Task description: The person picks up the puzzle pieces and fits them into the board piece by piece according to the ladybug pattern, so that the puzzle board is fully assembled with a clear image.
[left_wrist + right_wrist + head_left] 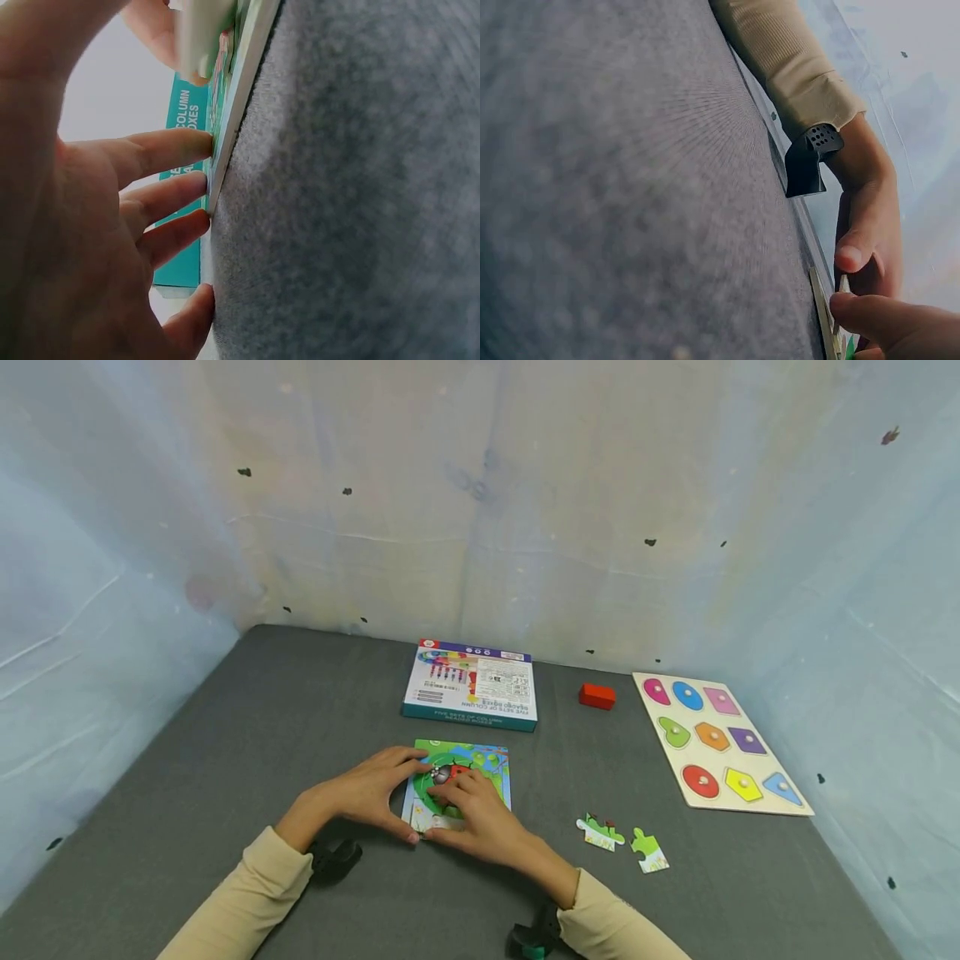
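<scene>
On the grey worktop [225,735], the left hand [375,789] spreads its fingers, gripping nothing, fingertips touching the left side of the ladybird jigsaw [482,757]. Just behind that lies a boxed column-bead set [470,689]. The right hand [483,822], fingers bent, pinches a puzzle piece [201,37] tilted above the jigsaw. Farther right are a red block [597,697], two loose puzzle pieces [600,834] nearer me, then a knobbed shape board [723,762].

Grey tabletop [322,693]: matt, felt-like cloth. Sheeting [570,460] up top: wrinkled, plastic-looking. Box [471,685], centre: printed card. Ladybird puzzle [483,757] below it: smooth print, wood-look edge. Sleeve [240,889], lower left: cloth.
</scene>
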`<action>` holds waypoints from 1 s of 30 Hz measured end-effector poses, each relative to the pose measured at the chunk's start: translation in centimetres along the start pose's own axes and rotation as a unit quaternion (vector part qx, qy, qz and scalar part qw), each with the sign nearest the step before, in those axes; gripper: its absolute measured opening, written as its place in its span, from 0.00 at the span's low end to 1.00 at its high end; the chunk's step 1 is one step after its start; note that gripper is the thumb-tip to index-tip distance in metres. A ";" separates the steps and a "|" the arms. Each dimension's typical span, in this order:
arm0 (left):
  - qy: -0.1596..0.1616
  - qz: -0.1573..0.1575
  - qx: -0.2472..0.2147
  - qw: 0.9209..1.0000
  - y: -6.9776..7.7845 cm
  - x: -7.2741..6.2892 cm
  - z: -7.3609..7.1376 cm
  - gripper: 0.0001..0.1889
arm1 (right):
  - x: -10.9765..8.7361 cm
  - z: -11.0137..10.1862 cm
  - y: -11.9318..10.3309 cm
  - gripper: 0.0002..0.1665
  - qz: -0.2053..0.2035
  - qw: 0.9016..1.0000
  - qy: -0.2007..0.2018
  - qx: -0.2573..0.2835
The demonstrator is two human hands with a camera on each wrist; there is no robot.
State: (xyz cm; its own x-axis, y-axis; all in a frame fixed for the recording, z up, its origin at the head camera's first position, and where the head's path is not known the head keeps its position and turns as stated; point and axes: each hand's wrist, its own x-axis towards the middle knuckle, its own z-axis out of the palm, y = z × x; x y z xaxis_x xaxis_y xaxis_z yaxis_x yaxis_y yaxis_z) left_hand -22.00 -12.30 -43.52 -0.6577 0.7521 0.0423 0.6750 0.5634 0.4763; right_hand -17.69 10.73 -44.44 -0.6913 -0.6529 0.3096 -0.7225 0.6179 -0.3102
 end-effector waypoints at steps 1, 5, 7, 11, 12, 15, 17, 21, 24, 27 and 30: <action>0.000 0.001 -0.002 1.000 0.0 0.0 0.0 0.51 | 0.0 0.1 0.0 0.31 0.003 1.000 -0.001 -0.002; 0.006 0.009 -0.009 1.000 0.0 0.0 -0.1 0.44 | 0.0 0.2 0.0 0.31 0.008 1.000 -0.001 -0.012; 0.012 0.016 -0.010 1.000 0.0 0.0 -0.1 0.39 | -0.1 0.2 0.0 0.30 0.010 1.000 -0.001 -0.016; 0.020 0.031 -0.002 0.999 0.0 0.0 0.0 0.32 | -0.2 0.2 0.2 0.30 0.010 1.000 -0.002 -0.023; 0.018 0.029 -0.001 0.999 0.0 0.0 0.0 0.31 | -0.3 0.1 0.2 0.30 0.011 1.000 -0.003 -0.026; 0.015 0.021 0.003 1.000 0.1 0.0 0.0 0.31 | -0.3 0.2 0.5 0.30 0.005 0.999 0.000 -0.038; 0.013 0.014 0.001 1.000 0.1 0.0 0.1 0.31 | -0.4 0.2 0.7 0.30 0.000 0.999 0.005 -0.047; 0.013 0.011 0.005 1.000 0.1 0.1 0.1 0.30 | -0.4 0.4 1.0 0.29 -0.011 0.998 0.017 -0.058; 0.017 0.017 0.009 1.000 0.1 0.1 0.1 0.29 | -0.5 0.5 1.1 0.27 -0.013 0.998 0.019 -0.054; 0.020 0.023 0.009 0.999 0.1 0.1 0.1 0.28 | -0.4 0.6 1.2 0.27 -0.012 0.999 0.016 -0.044; 0.019 0.025 0.010 0.999 0.1 0.1 0.0 0.27 | -0.3 0.7 1.2 0.27 -0.011 0.999 0.020 -0.031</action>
State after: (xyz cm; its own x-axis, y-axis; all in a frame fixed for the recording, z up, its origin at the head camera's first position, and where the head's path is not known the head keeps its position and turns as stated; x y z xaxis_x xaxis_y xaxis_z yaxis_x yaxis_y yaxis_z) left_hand -21.98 -12.20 -43.49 -0.6356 0.7655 0.0997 0.7133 0.5330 0.4552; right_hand -18.38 11.37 -45.52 -0.6745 -0.6495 0.3509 -0.7357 0.6309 -0.2464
